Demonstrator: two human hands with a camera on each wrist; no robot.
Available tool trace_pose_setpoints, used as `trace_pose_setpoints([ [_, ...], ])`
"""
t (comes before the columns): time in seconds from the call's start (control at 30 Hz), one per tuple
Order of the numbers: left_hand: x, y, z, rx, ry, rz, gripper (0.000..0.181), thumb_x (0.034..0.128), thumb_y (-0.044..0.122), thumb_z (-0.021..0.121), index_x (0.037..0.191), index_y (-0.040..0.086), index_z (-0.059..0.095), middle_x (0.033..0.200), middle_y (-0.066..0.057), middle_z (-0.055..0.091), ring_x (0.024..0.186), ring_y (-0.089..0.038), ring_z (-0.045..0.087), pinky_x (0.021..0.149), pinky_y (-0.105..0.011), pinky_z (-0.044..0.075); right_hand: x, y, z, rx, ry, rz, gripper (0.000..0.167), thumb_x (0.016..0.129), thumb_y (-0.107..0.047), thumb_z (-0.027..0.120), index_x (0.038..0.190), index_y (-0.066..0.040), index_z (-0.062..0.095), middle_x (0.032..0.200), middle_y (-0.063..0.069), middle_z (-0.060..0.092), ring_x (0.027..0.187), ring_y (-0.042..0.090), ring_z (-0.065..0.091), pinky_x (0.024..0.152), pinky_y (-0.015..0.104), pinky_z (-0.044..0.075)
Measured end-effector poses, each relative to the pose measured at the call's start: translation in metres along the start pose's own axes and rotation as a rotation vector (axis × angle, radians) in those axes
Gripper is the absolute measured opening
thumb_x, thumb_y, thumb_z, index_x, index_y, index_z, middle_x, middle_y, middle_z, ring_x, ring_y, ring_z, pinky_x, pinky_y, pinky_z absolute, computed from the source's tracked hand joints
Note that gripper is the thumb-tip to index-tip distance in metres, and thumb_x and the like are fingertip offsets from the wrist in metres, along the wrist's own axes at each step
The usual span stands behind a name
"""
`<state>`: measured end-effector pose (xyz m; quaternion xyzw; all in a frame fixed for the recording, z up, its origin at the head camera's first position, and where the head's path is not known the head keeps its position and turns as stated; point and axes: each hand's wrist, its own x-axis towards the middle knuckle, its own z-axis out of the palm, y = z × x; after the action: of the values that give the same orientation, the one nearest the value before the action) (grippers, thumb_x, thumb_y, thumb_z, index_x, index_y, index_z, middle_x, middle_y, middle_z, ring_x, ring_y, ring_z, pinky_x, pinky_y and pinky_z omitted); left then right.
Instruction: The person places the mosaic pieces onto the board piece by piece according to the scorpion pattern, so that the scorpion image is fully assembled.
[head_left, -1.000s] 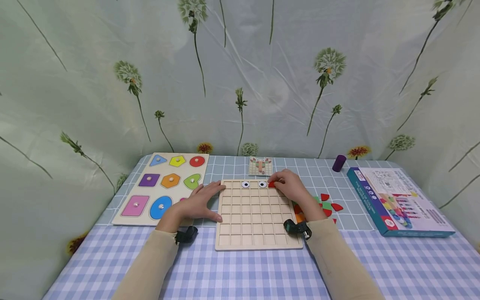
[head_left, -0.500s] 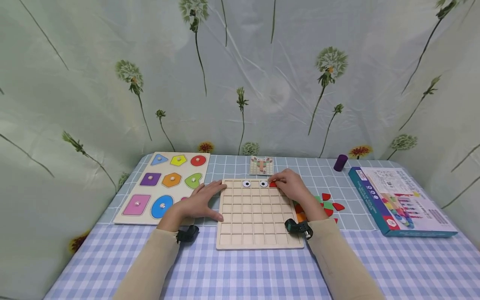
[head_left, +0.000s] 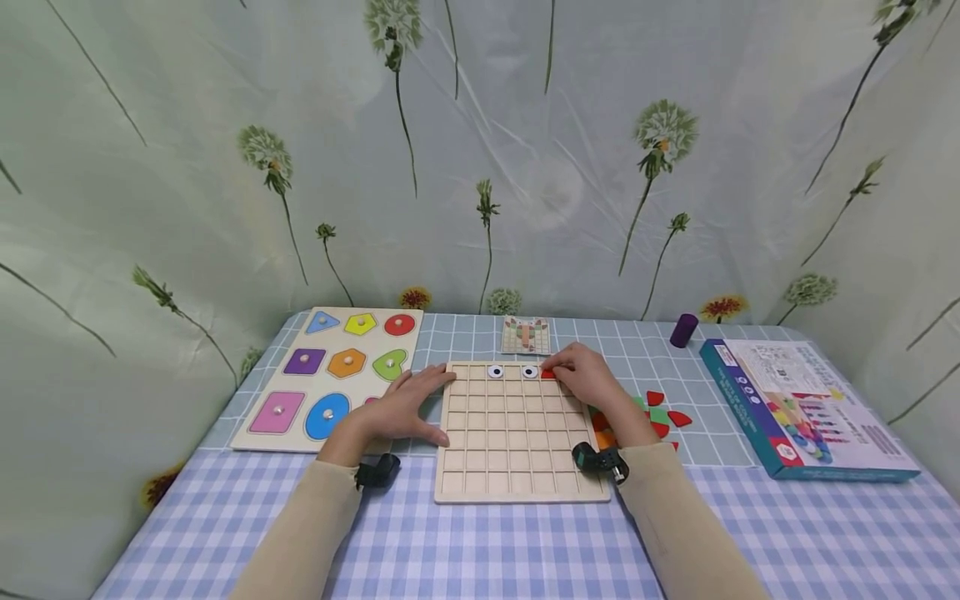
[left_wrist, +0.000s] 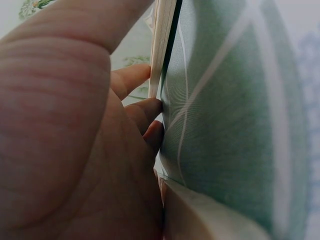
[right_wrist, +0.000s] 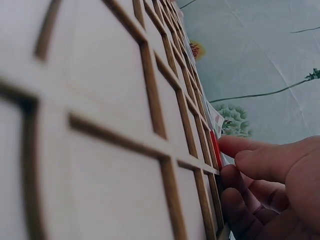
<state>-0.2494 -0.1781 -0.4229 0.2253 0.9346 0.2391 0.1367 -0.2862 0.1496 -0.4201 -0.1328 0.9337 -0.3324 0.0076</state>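
Observation:
A wooden grid board [head_left: 517,433] lies on the table, with two eye pieces [head_left: 496,372] [head_left: 529,372] in its top row. Beside the right-hand eye is a red piece [head_left: 548,375], partly covered by my right hand [head_left: 588,379], whose thumb and fingertips pinch it at the board. In the right wrist view the red piece [right_wrist: 216,150] sits against the grid under the fingertips. My left hand [head_left: 397,408] is spread along the board's left edge, fingers near the upper corner and thumb lower down. The left wrist view shows the fingertips touching the board's edge [left_wrist: 159,45].
Left of the board lies a shape puzzle [head_left: 307,379] with knobs. Behind the board is a small pattern card [head_left: 526,336]. Loose red, green and orange pieces [head_left: 679,418] lie by my right forearm. Farther right are a purple cylinder [head_left: 683,330] and a flat box [head_left: 810,408].
The head view has shifted slightly. Both hands keep their places at the board, and my right fingertips now cover more of the red piece.

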Motion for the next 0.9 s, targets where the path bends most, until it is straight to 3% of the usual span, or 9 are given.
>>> trace_pose_setpoints([
  [0.3, 0.001, 0.0, 0.001, 0.013, -0.003, 0.003, 0.104, 0.0714, 0.054, 0.084, 0.156, 0.021, 0.033, 0.168, -0.006, 0.021, 0.157, -0.03, 0.014, 0.128, -0.055, 0.001, -0.002, -0.001, -0.005, -0.006, -0.014, 0.001, 0.024, 0.101, -0.009, 0.054, 0.106, -0.011, 0.078, 0.115, 0.014, 0.064, 0.103, 0.03, 0.062, 0.089, 0.045, 0.055],
  [0.5, 0.0, 0.001, 0.001, -0.002, -0.005, -0.003, 0.104, 0.0715, 0.053, 0.085, 0.156, 0.021, 0.034, 0.169, -0.006, 0.02, 0.157, -0.031, 0.014, 0.128, -0.055, 0.001, -0.007, -0.003, -0.017, 0.252, -0.094, 0.082, 0.024, 0.103, -0.018, 0.055, 0.116, -0.007, 0.072, 0.119, 0.017, 0.066, 0.085, 0.025, 0.063, 0.071, 0.032, 0.055],
  [0.6, 0.0, 0.001, 0.001, 0.002, 0.004, -0.001, 0.104, 0.0709, 0.053, 0.085, 0.156, 0.021, 0.034, 0.168, -0.006, 0.021, 0.157, -0.03, 0.015, 0.128, -0.055, 0.001, -0.008, -0.001, -0.025, 0.29, -0.091, 0.082, 0.028, 0.103, -0.022, 0.055, 0.122, -0.006, 0.068, 0.126, 0.019, 0.065, 0.093, 0.027, 0.063, 0.075, 0.033, 0.056],
  [0.9, 0.0, 0.001, 0.0, 0.02, 0.006, -0.004, 0.106, 0.0699, 0.055, 0.085, 0.156, 0.021, 0.034, 0.168, -0.007, 0.021, 0.157, -0.03, 0.015, 0.127, -0.056, 0.001, -0.012, 0.018, -0.044, 0.241, -0.029, 0.159, 0.032, 0.103, -0.025, 0.054, 0.128, -0.007, 0.065, 0.136, 0.017, 0.06, 0.106, 0.032, 0.059, 0.079, 0.031, 0.054],
])
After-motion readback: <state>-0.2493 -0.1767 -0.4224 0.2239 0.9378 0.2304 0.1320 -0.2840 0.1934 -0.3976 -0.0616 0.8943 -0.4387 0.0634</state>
